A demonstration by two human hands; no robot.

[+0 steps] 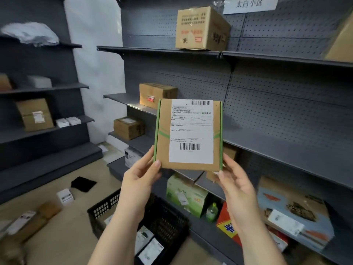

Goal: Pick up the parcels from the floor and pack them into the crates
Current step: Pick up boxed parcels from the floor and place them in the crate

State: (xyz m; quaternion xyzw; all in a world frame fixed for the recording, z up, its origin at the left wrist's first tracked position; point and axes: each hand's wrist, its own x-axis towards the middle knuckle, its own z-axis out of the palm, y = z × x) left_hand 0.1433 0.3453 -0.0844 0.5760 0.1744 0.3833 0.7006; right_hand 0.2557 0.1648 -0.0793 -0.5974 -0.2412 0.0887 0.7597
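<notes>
Grip: both hands hold one parcel [188,134] by its bottom corners, upright, with its label facing the camera. The left hand [140,175] presses its thumb on the front at the lower left corner, and the right hand [236,186] sets its thumb at the lower right edge.
Parcel position: raised in the air in front of the grey shelving [286,142], well above the black crate [103,209] on the floor.
Hidden: the fingers of both hands lie behind the parcel, and the left forearm covers the middle of the crate.
Hard to read: the shipping label [191,131] shows two barcodes, but its small print is blurred.
Cut off: the paper sign [250,4] runs out past the top edge.
Inside crate: white-labelled packets [150,249] at the near corner; their number cannot be told.
Behind parcel: a brown carton [152,92] on the middle shelf, its lower right part covered by the parcel's top left corner.
Shelves: a large carton [202,28] on the upper shelf and a smaller carton [128,128] lower at the left. A green box [186,196], a green bottle [212,212] and a red box [227,224] stand on the low shelf, the bottle just beside the right forearm.
Floor: a small white box [65,196], a black pouch [83,184] and a long brown parcel [30,224] lie left of the crate.
</notes>
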